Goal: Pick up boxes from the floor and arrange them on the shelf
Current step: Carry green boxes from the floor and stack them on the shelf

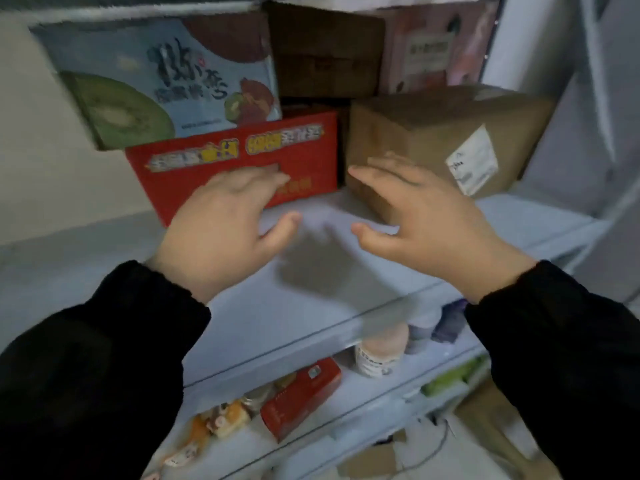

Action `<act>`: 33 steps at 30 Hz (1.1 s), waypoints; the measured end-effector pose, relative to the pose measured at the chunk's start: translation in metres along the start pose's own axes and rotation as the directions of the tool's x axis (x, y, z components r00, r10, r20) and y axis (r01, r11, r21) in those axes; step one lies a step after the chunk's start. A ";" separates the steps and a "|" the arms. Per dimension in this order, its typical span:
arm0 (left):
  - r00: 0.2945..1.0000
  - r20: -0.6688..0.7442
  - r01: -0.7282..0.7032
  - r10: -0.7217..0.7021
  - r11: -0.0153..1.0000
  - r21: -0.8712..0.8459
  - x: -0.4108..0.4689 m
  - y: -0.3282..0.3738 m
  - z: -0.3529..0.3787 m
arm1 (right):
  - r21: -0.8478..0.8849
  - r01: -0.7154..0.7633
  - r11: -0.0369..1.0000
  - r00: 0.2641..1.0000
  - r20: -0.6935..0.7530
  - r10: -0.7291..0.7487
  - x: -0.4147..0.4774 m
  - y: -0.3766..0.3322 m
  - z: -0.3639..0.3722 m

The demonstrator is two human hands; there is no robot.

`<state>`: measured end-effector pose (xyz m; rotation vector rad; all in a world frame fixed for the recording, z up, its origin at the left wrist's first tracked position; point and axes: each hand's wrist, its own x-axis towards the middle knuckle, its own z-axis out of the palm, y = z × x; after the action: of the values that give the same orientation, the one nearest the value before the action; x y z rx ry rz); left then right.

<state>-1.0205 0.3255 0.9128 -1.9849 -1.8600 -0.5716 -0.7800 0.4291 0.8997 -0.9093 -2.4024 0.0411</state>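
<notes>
A red box (304,147) stands on the white shelf (311,306), with a blue kiwi-print box (156,81) stacked on top of it. Beside it on the right sits a brown cardboard box (433,133) with a white label. Behind are a dark brown box (325,57) and a pink box (433,46). My left hand (225,230) is spread open in front of the red box, fingertips near its face. My right hand (426,216) is open too, fingers close to the brown box's front left corner. Neither hand holds anything.
On the lower shelf lie a small red carton (301,396), a white bottle (381,351), snack packets (221,420) and a green item (453,375). Flattened cardboard (491,431) and a cable lie on the floor at the bottom right. A white wall is on the left.
</notes>
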 end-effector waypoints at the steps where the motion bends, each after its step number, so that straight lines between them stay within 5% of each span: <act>1: 0.997 0.041 -0.062 0.062 0.998 0.011 0.003 0.015 0.011 | -0.040 -0.035 0.999 0.999 -0.008 0.035 -0.022 0.009 -0.002; 7: 0.921 0.149 -0.347 0.360 0.932 -0.107 0.008 0.138 0.071 | -0.187 -0.346 0.919 0.931 0.051 0.361 -0.165 0.065 -0.037; 13: 0.782 0.129 -0.552 0.610 0.774 -0.310 0.019 0.317 0.115 | -0.290 -0.658 0.695 0.730 -0.021 0.683 -0.325 0.116 -0.107; 19: 0.556 0.110 -0.710 0.824 0.540 -0.452 -0.011 0.548 0.145 | -0.325 -0.868 0.375 0.439 -0.153 0.885 -0.514 0.146 -0.184; 23: 0.353 0.076 -0.769 0.932 0.336 -0.544 -0.056 0.685 0.155 | -0.291 -0.951 0.105 0.181 -0.251 0.951 -0.636 0.142 -0.225; 30: 0.020 0.001 -0.773 1.000 0.016 -0.635 -0.124 0.840 0.173 | -0.166 -0.936 -0.312 -0.240 -0.352 0.905 -0.770 0.110 -0.251; 33: -0.068 -0.027 -0.739 0.997 -0.069 -0.670 -0.134 0.888 0.183 | -0.091 -0.884 -0.459 -0.387 -0.408 0.827 -0.794 0.101 -0.253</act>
<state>-0.1332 0.2452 0.6985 -3.3196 0.2349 0.0209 -0.1037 -0.0254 0.6963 -2.8442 -0.4767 0.1080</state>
